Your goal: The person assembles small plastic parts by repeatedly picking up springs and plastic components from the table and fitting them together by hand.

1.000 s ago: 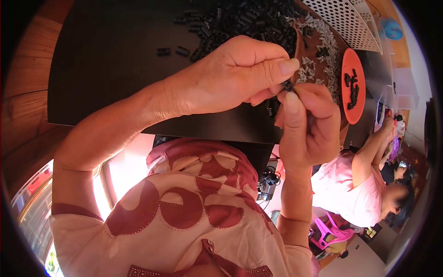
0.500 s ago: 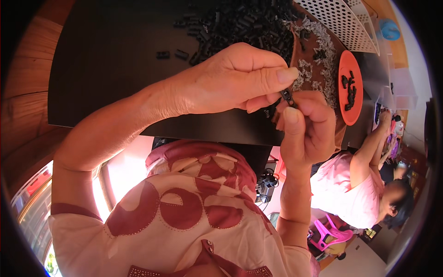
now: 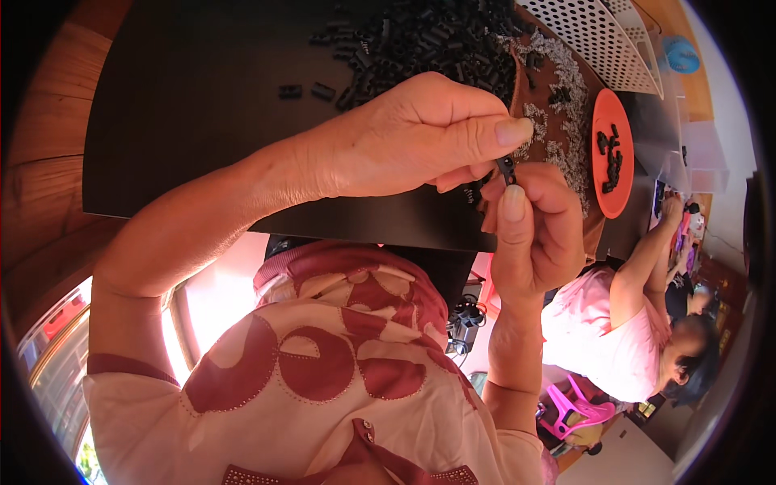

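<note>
Left hand [image 3: 404, 137] and right hand [image 3: 533, 234] pinching one small black part [image 3: 507, 169] between fingertips above bench [image 3: 202, 105] edge, barely shifted from a second ago, fitting apparently unfinished.

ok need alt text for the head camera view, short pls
Two bare hands, left hand and right hand, pinch a small black part between their fingertips above a black table. Behind lie a pile of black parts and an orange dish.

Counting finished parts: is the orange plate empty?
No, the orange plate holds several small black parts.
</note>
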The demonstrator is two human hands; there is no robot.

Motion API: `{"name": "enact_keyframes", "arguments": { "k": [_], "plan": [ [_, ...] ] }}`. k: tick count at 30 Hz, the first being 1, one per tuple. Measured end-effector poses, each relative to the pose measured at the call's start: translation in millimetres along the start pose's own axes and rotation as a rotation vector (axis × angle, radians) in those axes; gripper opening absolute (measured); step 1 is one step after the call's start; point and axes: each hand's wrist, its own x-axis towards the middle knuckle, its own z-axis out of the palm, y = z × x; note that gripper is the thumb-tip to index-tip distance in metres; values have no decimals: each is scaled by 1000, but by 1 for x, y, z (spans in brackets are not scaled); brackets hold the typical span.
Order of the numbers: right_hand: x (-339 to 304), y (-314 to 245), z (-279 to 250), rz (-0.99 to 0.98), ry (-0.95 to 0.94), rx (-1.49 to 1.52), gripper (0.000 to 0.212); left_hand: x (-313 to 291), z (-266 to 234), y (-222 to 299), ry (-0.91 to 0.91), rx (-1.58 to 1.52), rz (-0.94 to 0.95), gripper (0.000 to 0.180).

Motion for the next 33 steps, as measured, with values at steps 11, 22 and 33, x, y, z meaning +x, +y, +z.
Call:
{"name": "enact_keyframes", "arguments": {
  "k": [11, 22, 33],
  "plan": [
    [-1, 6, 1, -43, -2, 13, 12, 1, -2, -1, -22, 64, -17, 39],
    [17, 4, -5, 9, -42, 133, 40, -4, 4, 5, -21, -109, -124, 38],
    [21, 1, 3, -236, 6, -137, 30, -7, 7, 6, -12, -173, -235, 40]
  ]
}}
